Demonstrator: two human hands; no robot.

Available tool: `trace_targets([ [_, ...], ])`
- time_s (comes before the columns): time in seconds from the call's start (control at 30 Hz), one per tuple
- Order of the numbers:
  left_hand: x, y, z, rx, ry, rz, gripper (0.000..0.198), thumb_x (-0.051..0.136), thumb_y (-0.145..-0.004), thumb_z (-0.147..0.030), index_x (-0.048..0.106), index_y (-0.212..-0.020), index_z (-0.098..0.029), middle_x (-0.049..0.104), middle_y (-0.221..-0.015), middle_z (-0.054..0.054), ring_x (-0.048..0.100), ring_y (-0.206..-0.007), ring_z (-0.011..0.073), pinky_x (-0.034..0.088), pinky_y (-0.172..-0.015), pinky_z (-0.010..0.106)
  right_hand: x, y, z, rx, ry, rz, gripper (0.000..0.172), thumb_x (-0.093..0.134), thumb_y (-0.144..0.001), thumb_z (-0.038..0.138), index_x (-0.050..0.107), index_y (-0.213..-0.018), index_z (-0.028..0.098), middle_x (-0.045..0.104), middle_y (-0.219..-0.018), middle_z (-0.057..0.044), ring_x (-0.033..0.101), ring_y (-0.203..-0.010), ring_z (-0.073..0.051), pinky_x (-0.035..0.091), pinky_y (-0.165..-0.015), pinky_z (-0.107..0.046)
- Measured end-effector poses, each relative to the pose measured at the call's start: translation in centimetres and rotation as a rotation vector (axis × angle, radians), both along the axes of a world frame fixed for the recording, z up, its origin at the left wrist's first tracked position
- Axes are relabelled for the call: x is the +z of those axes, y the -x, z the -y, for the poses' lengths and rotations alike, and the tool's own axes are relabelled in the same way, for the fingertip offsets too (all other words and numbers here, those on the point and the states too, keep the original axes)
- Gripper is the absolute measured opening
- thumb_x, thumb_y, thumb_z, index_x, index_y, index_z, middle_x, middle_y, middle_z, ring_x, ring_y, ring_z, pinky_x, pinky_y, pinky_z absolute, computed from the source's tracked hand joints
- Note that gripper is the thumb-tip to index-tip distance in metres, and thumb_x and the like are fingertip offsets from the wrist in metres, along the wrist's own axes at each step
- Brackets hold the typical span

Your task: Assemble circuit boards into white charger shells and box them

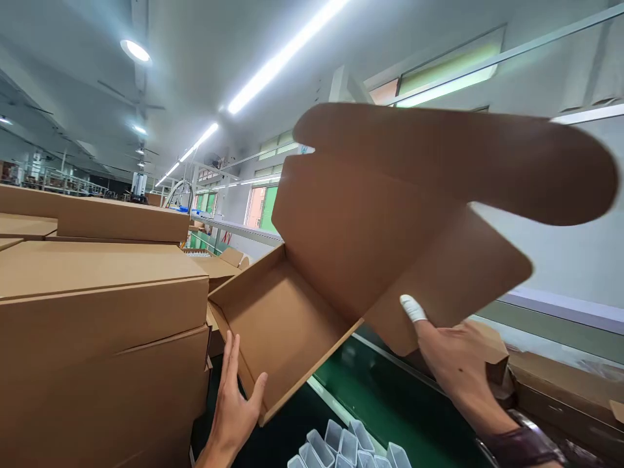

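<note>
A brown cardboard box (pixel 287 318) is tilted in front of me with its lid raised, showing a bare inside. My right hand (pixel 453 364) grips a side flap (pixel 453 273) of the lid; its thumb wears a white finger cover and lies on the inner face, while the other fingers are hidden behind. At the box's near left wall is my left hand (pixel 234 396), fingers stretched and thumb apart, seemingly resting against the wall. The long rounded front flap (pixel 458 162) extends to the upper right.
Large stacked cardboard boxes (pixel 102 338) rise on the left. Below are several translucent plastic containers (pixel 348 448) beside a green conveyor belt (pixel 380 396). More cardboard (pixel 565 383) stands at the lower right, and a rail (pixel 560 318) runs along the wall.
</note>
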State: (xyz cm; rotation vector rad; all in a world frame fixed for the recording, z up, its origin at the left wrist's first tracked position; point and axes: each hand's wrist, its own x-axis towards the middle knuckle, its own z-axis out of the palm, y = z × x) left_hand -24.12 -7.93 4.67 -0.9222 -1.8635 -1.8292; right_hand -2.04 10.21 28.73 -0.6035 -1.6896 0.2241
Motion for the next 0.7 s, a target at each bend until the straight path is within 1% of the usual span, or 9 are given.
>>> trace_targets([
  [0.07,-1.5,0.3,0.0,0.036,0.016,-0.048,0.068,0.055,-0.097,-0.013,0.040,-0.161,-0.031,0.025,-0.177,0.010,0.017,-0.163,0.0355,0.033,-0.125,0.063,-1.2,1.2,-0.8,0.046,0.024,0.080,0.052,0.068,-0.080,0.064,0.049,-0.047,0.030,0.054,-0.044,-0.003,0.053,-0.044,-0.023,0.045,-0.044,-0.035],
  [0.13,-2.9,0.6,0.4,0.058,0.034,-0.112,0.066,0.052,-0.089,-0.001,0.059,-0.147,-0.031,0.039,-0.172,0.008,0.017,-0.162,0.0371,0.037,-0.123,0.065,-2.7,2.2,-1.7,0.088,0.033,0.131,0.046,0.066,-0.082,0.063,0.055,-0.051,0.030,0.053,-0.043,-0.002,0.055,-0.046,-0.024,0.046,-0.045,-0.035],
  [0.2,-4.2,0.8,1.0,0.068,0.046,-0.155,0.068,0.051,-0.082,0.004,0.069,-0.137,-0.031,0.052,-0.164,0.007,0.020,-0.161,0.0378,0.040,-0.121,0.064,-4.3,2.9,-2.6,0.128,0.033,0.178,0.043,0.062,-0.083,0.064,0.062,-0.058,0.029,0.057,-0.046,-0.002,0.057,-0.048,-0.025,0.047,-0.046,-0.035],
  [0.27,-5.3,0.9,1.6,0.080,0.063,-0.161,0.067,0.051,-0.079,0.005,0.072,-0.133,-0.029,0.058,-0.159,0.009,0.024,-0.159,0.0388,0.044,-0.119,0.062,-6.0,3.4,-3.3,0.173,0.033,0.229,0.046,0.059,-0.084,0.067,0.065,-0.063,0.026,0.065,-0.053,-0.003,0.059,-0.051,-0.025,0.048,-0.048,-0.034],
  [0.33,-5.9,0.9,2.3,0.074,0.115,-0.150,0.064,0.052,-0.080,0.005,0.074,-0.130,-0.028,0.061,-0.156,0.010,0.028,-0.157,0.0406,0.049,-0.115,0.060,-7.6,3.6,-3.7,0.221,0.033,0.287,0.049,0.056,-0.086,0.068,0.067,-0.065,0.025,0.071,-0.061,-0.005,0.061,-0.055,-0.025,0.049,-0.051,-0.034],
  [0.43,-5.7,1.0,3.0,0.042,0.217,-0.112,0.055,0.053,-0.086,0.000,0.076,-0.127,-0.028,0.061,-0.155,0.008,0.034,-0.153,0.0421,0.054,-0.111,0.060,-9.1,3.9,-3.7,0.296,0.023,0.373,0.051,0.055,-0.089,0.070,0.067,-0.069,0.024,0.074,-0.071,-0.005,0.063,-0.063,-0.025,0.050,-0.059,-0.033],
  [0.57,-5.0,1.6,3.2,0.026,0.251,-0.093,0.051,0.051,-0.089,-0.003,0.077,-0.127,-0.027,0.059,-0.157,0.007,0.031,-0.154,0.0404,0.053,-0.113,0.059,-9.2,5.2,-3.4,0.364,0.012,0.410,0.054,0.055,-0.089,0.075,0.064,-0.071,0.024,0.073,-0.078,-0.005,0.061,-0.071,-0.025,0.048,-0.065,-0.033],
  [0.63,-5.3,1.9,3.2,0.033,0.257,-0.113,0.051,0.051,-0.090,-0.004,0.076,-0.127,-0.027,0.058,-0.157,0.007,0.031,-0.155,0.0392,0.054,-0.112,0.057,-9.0,6.2,-3.8,0.361,0.029,0.377,0.052,0.055,-0.089,0.074,0.064,-0.074,0.025,0.073,-0.081,-0.006,0.061,-0.074,-0.025,0.049,-0.069,-0.034],
  [0.7,-6.2,2.1,3.1,0.046,0.294,-0.165,0.051,0.054,-0.088,-0.004,0.077,-0.127,-0.028,0.058,-0.158,0.007,0.029,-0.156,0.0392,0.053,-0.113,0.057,-9.0,7.0,-4.6,0.325,0.080,0.324,0.049,0.054,-0.089,0.070,0.062,-0.073,0.025,0.071,-0.077,-0.005,0.060,-0.071,-0.025,0.048,-0.069,-0.035],
])
